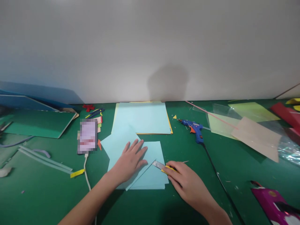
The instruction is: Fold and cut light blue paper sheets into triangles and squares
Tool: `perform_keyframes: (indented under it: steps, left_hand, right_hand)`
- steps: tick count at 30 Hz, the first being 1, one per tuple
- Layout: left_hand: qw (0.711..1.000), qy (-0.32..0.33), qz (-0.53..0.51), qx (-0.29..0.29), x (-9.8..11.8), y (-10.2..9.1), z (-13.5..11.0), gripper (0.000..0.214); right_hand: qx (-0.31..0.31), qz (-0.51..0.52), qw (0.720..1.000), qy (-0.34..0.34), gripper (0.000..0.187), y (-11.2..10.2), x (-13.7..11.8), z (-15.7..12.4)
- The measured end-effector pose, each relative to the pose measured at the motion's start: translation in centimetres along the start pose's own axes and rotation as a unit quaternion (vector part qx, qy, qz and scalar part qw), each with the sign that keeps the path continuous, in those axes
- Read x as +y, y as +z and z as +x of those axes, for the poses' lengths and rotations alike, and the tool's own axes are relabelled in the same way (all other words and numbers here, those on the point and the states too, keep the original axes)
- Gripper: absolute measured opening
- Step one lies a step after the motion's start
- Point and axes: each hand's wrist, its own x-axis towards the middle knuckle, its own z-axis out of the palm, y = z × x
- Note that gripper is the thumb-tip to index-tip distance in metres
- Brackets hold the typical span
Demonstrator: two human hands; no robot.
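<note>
Glue gun [197, 128] lies beyond; right grip [185, 179] clasps cutter [158, 165], left grip [130, 158] splays across blue paper [152, 178].

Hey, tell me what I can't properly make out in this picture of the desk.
All in the head view:
Cutter: most of its handle is hidden by the right hand.
Light blue paper: partly covered by the left hand.
Phone-like device: its display is pixelated, unreadable.
Magenta object: cut off at the lower right corner.
Whitish lump: blurred at the left edge.
</note>
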Motion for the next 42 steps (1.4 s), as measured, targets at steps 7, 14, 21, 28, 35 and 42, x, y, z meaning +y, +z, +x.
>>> perform_keyframes:
  steps: [7,14,21,28,35,42]
  left_hand:
    - [0.999,-0.01,-0.021,0.027,0.9,0.4,-1.0,0.041]
    - [0.994,-0.051,0.009,0.093,1.8,2.2,-0.9,0.033]
    - [0.994,-0.032,0.045,0.098,1.6,2.9,-1.2,0.038]
    - [0.992,-0.027,0.078,0.09,1.4,3.4,-1.2,0.05]
    - [0.992,-0.033,0.088,0.084,1.4,3.7,-1.2,0.05]
    - [0.993,-0.032,0.07,0.094,1.4,3.7,-1.2,0.051]
  right_hand:
    - [-0.013,0.017,1.0,-0.016,0.032,-0.5,0.4,-0.4]
    - [-0.047,0.023,0.999,-0.012,0.04,-0.5,0.2,-0.4]
    - [-0.053,0.018,0.998,0.026,0.038,-0.2,0.1,-0.5]
    - [-0.04,0.013,0.999,0.024,0.036,-0.1,0.2,-0.6]
    - [-0.039,0.016,0.999,0.025,0.033,-0.3,0.2,-0.6]
    - [-0.033,0.004,0.999,0.026,0.033,-0.3,0.7,-1.1]
